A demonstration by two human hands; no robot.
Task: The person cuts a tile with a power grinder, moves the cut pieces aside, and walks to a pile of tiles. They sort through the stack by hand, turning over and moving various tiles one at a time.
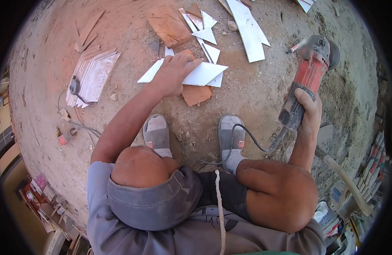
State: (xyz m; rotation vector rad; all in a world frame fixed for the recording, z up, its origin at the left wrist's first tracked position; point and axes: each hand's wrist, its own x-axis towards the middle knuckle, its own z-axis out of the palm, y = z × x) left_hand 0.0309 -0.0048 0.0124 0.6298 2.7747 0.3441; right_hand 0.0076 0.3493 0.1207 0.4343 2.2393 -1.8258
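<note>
Bare, pebbly earth [264,102] spread beneath the left hand's fingers [181,60], reddish to their left, greyer and rougher far to their right. Well left of them, towards the person's side, stood a beige structure [9,161] near jumbled clutter [47,199]. Bright light covered the ground around them.

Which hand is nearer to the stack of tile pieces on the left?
Left. The left hand rests on a cut white tile, right of that stack; the right hand, gripping the angle grinder, is farther right.
</note>
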